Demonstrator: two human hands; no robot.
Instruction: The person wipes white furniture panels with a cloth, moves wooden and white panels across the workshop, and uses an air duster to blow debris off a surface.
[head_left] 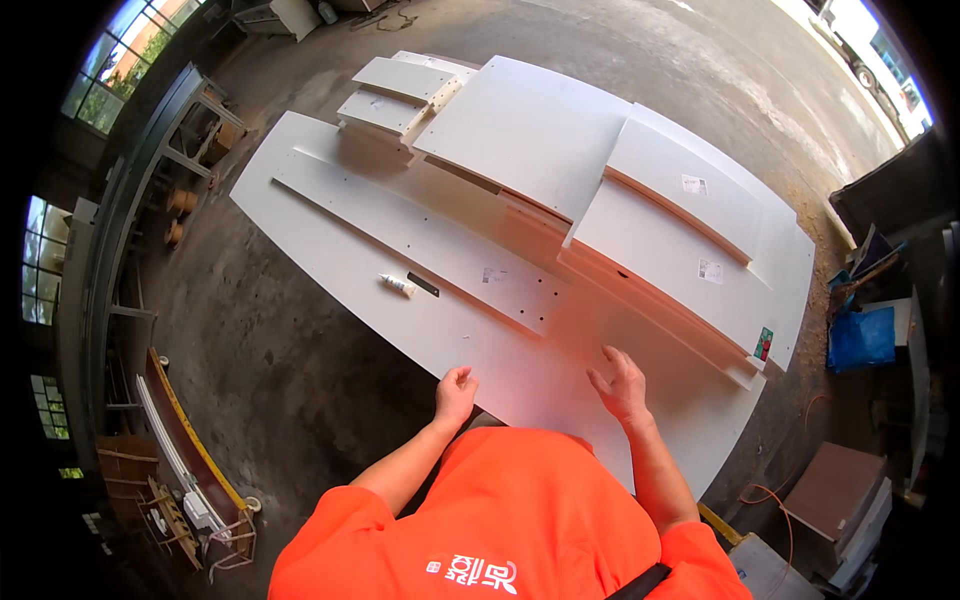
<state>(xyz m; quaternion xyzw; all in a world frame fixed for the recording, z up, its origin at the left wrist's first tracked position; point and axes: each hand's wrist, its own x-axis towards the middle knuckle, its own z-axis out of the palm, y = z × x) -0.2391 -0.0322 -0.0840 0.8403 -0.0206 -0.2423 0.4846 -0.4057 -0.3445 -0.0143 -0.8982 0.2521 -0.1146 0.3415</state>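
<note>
My left hand (457,394) is at the near edge of a large white tabletop board (530,385), its fingers curled in; whether a small thing is inside cannot be made out. Over the same board my right hand (622,388) is open, thumb and fingers apart, holding nothing. Between and beyond the hands lies a long narrow white panel (400,235) with drilled holes and a label. On its near side are a small white bottle (397,286) lying down and a flat dark strip (423,285). Tiny light pieces (466,337) lie closer to my left hand.
Stacked white panels cover the far side: a wide one (530,130), labelled ones (660,230) at right and narrow ones (400,80) at far left. A green-and-red card (764,344) rests on the right stack. A metal rack (180,120) and a low cart (195,440) stand at left.
</note>
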